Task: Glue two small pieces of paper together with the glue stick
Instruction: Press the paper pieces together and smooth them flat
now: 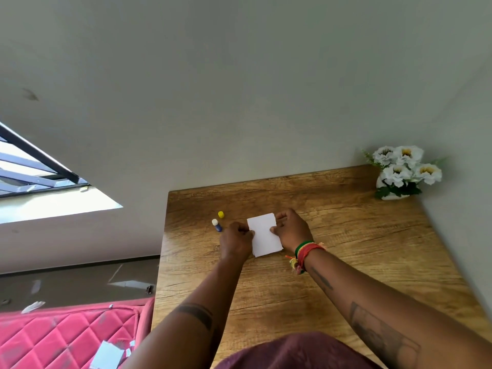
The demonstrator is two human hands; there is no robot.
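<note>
Centrally, just below the middle of the frame, a white paper is seen lying on a wooden table, held at both of its side edges. Its left edge is pinched by the curled fingertips of the left hand, near the upper left corner of the sheet. Its right edge is met by the right hand, whose thumb is pressed onto the sheet at mid-height while the other fingers are bent around the upper right corner. Whether one sheet or two stacked sheets are held cannot be told, though a second edge seems to be visible along the bottom.

Both forearms are stretched forward from the bottom of the frame, converging on the paper, with the wrists held low over the table. A woven bracelet in red, green and yellow is worn on the right wrist.

Left of the left hand, just beside its knuckles, an uncapped glue stick with a blue body is found on the table, and its yellow cap is set slightly above it, apart from it. A pot of white flowers is placed at the table's far right corner against the grey wall. At the lower left of the frame a pink quilted cushion is seen, with paper scraps scattered on it.
</note>
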